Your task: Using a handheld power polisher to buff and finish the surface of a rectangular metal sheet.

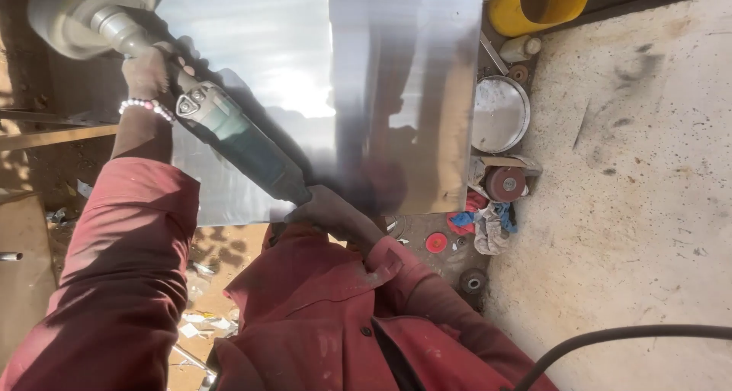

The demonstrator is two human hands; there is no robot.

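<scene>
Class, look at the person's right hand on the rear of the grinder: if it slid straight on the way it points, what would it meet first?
The right hand points up along the grinder, so it would probably meet the grinder's green body first, then the left hand. Depth is unclear.

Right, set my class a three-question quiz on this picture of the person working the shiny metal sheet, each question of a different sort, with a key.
1. True or false: both hands are on the angle grinder.
2. Which hand grips the rear handle, nearest the person's body? A) left hand B) right hand C) neither
3. Fill in: the buffing wheel sits at the upper-left corner of the ____.

Key
1. True: the left hand holds it near the head, behind the wheel; the right hand grips the rear.
2. B
3. metal sheet
</scene>
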